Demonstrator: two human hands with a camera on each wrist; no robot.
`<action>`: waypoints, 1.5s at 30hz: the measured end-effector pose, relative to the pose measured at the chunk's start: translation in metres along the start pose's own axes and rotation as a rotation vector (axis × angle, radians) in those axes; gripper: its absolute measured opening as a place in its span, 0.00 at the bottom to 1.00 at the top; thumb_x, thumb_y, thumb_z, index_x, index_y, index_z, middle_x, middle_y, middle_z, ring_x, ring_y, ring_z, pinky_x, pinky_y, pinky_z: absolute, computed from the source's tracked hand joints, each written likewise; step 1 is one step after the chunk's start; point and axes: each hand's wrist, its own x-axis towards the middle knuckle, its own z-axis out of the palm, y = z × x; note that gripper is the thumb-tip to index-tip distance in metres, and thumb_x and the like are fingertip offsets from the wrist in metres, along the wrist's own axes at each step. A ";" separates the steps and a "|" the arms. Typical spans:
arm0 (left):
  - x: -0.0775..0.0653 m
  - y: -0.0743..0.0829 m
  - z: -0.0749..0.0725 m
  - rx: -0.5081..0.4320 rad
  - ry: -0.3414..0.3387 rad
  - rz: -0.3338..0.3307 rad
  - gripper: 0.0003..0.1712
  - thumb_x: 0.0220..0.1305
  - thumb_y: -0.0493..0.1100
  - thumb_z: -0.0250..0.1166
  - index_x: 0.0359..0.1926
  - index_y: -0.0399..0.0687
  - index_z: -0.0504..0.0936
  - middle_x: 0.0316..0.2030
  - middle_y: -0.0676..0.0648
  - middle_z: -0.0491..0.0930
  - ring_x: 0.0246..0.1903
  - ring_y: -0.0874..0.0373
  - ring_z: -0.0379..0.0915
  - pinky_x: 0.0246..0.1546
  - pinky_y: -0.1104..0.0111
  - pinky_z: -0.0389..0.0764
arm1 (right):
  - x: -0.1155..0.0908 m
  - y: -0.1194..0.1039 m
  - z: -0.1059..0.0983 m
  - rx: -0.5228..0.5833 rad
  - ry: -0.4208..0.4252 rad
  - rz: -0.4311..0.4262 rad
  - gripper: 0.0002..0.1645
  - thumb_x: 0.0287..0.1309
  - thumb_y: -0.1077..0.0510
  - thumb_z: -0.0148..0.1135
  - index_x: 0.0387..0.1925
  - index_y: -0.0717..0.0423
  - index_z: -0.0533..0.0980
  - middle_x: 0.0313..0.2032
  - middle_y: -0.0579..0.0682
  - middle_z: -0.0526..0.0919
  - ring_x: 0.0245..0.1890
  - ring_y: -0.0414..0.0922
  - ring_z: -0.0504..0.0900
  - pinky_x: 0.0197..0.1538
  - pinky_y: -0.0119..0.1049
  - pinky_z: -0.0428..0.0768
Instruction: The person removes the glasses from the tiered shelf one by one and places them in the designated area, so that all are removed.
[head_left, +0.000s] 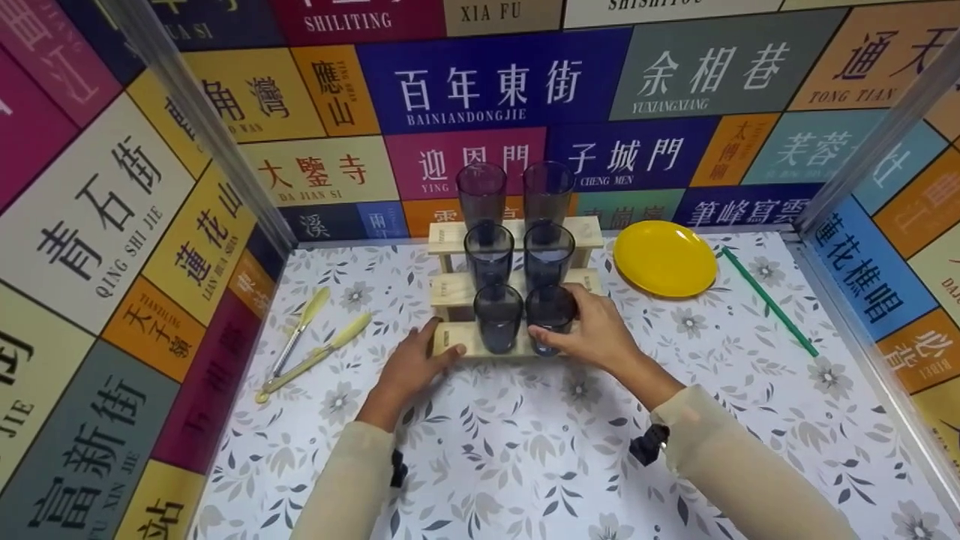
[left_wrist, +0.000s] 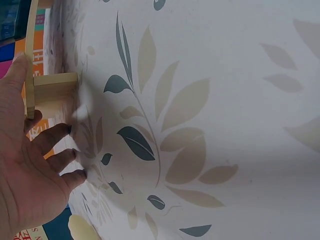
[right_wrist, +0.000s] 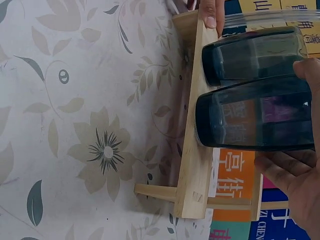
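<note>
A three-step wooden rack [head_left: 450, 289] bears tinted glasses, two on each step. On the bottom step, my right hand [head_left: 602, 330] grips the front right glass [head_left: 550, 306], thumb on one side and fingers on the other. The base of this glass [right_wrist: 250, 117] stands on or just at the board in the right wrist view. Beside it is the front left glass [head_left: 498, 319], which no hand holds. My left hand [head_left: 409, 366] pinches the left end of the bottom step, its thumb on top and a finger beneath the board [left_wrist: 31, 95]. The other left fingers are spread.
A yellow plate [head_left: 666, 259] lies right of the rack, with a green straw-like stick [head_left: 771, 301] beyond it. Tongs with pale yellow ends [head_left: 300, 360] lie at the left. Printed panels [head_left: 487, 82] wall the back and sides of the flower-patterned tabletop [head_left: 510, 450].
</note>
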 end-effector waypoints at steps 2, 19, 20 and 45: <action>0.000 0.000 0.000 0.002 -0.005 -0.008 0.54 0.71 0.81 0.62 0.88 0.65 0.61 0.83 0.28 0.63 0.81 0.28 0.64 0.78 0.34 0.70 | -0.001 0.001 -0.002 0.002 0.007 0.000 0.51 0.52 0.34 0.87 0.68 0.58 0.79 0.50 0.57 0.92 0.42 0.51 0.88 0.48 0.49 0.84; 0.001 0.001 0.002 -0.022 -0.014 -0.027 0.55 0.71 0.80 0.62 0.89 0.65 0.58 0.84 0.29 0.61 0.84 0.29 0.56 0.82 0.34 0.63 | -0.017 0.027 -0.049 0.041 0.050 0.009 0.51 0.52 0.41 0.90 0.71 0.59 0.78 0.58 0.59 0.90 0.53 0.56 0.91 0.56 0.56 0.90; 0.001 0.000 0.002 -0.021 -0.013 -0.023 0.55 0.71 0.80 0.62 0.89 0.65 0.58 0.84 0.29 0.61 0.84 0.29 0.57 0.82 0.34 0.63 | -0.018 0.030 -0.052 0.035 0.056 0.018 0.51 0.52 0.41 0.90 0.71 0.59 0.77 0.59 0.60 0.89 0.54 0.57 0.91 0.56 0.56 0.90; -0.001 0.000 0.001 -0.043 -0.010 -0.014 0.56 0.72 0.78 0.63 0.89 0.60 0.58 0.84 0.27 0.60 0.84 0.28 0.57 0.82 0.35 0.63 | -0.034 0.112 -0.090 -0.069 0.094 0.271 0.54 0.63 0.29 0.78 0.73 0.61 0.72 0.63 0.69 0.83 0.60 0.64 0.83 0.63 0.63 0.82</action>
